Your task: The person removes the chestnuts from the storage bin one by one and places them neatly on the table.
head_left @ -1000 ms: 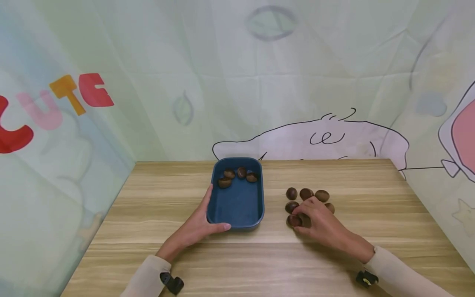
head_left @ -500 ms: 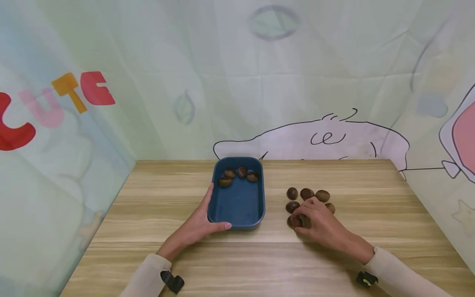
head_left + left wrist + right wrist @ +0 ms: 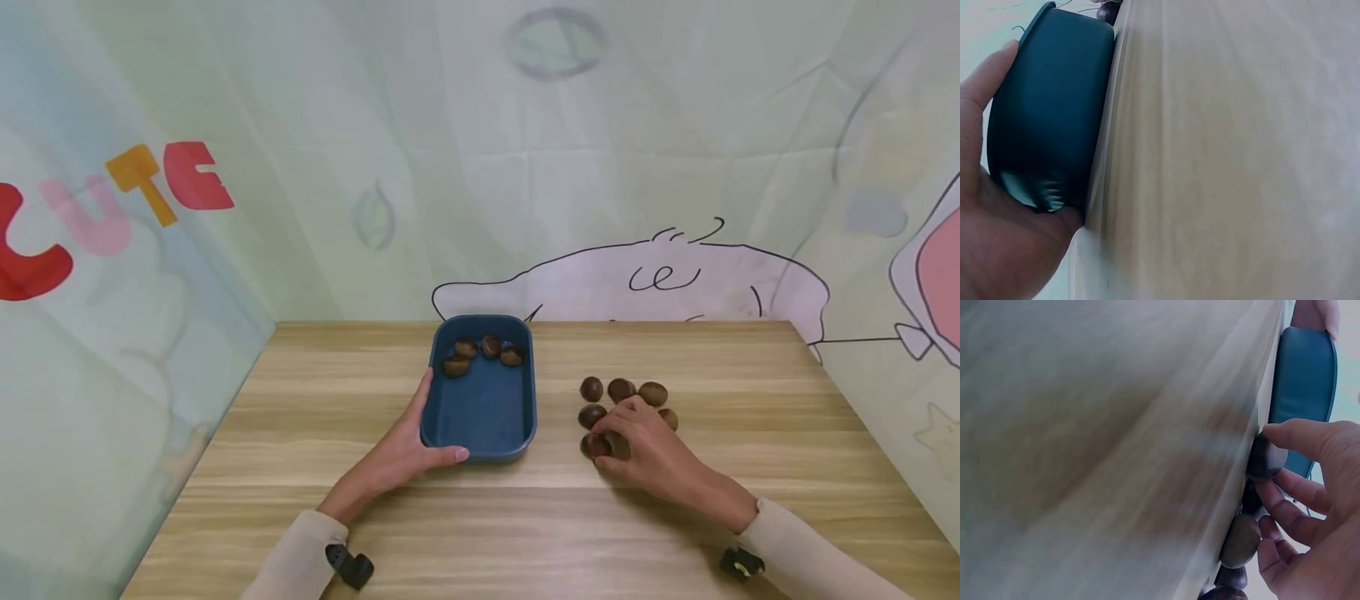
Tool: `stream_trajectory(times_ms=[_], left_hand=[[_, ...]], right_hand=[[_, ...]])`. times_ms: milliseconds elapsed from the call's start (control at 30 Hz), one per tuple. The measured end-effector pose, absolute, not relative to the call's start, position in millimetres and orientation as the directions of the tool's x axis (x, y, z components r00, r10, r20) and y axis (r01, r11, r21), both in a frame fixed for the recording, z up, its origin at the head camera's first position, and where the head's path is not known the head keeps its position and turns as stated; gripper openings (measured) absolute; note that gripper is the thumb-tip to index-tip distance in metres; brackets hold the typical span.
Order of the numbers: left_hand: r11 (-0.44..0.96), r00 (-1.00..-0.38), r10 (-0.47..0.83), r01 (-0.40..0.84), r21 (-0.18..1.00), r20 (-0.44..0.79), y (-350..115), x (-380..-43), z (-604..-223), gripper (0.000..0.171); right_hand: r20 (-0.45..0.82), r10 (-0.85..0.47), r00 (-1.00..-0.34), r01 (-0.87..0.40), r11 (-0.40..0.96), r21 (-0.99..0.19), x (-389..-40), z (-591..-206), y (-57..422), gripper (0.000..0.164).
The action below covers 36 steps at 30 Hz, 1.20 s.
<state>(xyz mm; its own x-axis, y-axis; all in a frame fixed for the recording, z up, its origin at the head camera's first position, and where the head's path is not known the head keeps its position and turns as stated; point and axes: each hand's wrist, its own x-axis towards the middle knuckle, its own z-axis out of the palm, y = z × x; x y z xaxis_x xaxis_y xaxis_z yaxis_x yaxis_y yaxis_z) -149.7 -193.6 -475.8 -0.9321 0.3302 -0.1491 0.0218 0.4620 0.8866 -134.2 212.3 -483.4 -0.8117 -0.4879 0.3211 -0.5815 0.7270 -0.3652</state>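
Observation:
A dark blue rectangular tray [image 3: 480, 421] stands left of centre on the table, with several brown chestnuts [image 3: 456, 366] gathered at its far end. My left hand [image 3: 393, 457] holds the tray's near left corner, thumb over the front rim and fingers along the left side. To the right, my right hand [image 3: 652, 454] pinches the nearest chestnut [image 3: 595, 445] of a loose group between thumb and fingertips. In the right wrist view this chestnut [image 3: 1266, 456] sits at the tabletop, thumb on one side and fingertips on the other. The right hand partly covers the group.
Several other chestnuts [image 3: 652, 393] lie close together in rough rows around the right hand. The wooden table [image 3: 495, 542] ends at a printed cloth backdrop [image 3: 450, 167] behind and at both sides. Small dark cameras [image 3: 349, 567] sit on both wrists.
The head view has shifted very slightly. Both hands, the tray and the chestnuts stay in place.

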Motion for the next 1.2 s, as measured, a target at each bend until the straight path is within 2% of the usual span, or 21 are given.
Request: stream_trajectory(times_ms=[333,500,767,933,1200], left_hand=[[0.457,-0.933,0.335,0.037,0.889,-0.134,-193.9,-150.4,-476.7,0.137],[0.456,-0.934,0.331,0.035,0.889,-0.133,-193.7,-150.4,-476.8,0.137],[0.446,-0.935,0.327,0.026,0.894,-0.136,-193.9,-149.3,-476.1,0.137],[0.448,-0.935,0.327,0.029,0.894,-0.133,-194.4,-149.6,-475.8,0.136],[0.442,-0.932,0.333,0.019,0.897,-0.144,-193.6,-148.3,-474.3,0.135]], right_hand=[[0.331,-0.449,-0.830,-0.555,0.726,-0.405,-135.2,-467.9,211.1,0.035],[0.365,-0.449,-0.816,-0.575,0.702,-0.421,-149.4,-454.9,208.4,0.029],[0.390,-0.480,-0.786,-0.616,0.668,-0.418,-179.1,-435.7,193.8,0.030],[0.364,-0.501,-0.785,-0.619,0.660,-0.426,-195.2,-428.6,179.7,0.031],[0.282,-0.500,-0.818,-0.572,0.658,-0.490,-217.0,-425.0,155.7,0.037]])
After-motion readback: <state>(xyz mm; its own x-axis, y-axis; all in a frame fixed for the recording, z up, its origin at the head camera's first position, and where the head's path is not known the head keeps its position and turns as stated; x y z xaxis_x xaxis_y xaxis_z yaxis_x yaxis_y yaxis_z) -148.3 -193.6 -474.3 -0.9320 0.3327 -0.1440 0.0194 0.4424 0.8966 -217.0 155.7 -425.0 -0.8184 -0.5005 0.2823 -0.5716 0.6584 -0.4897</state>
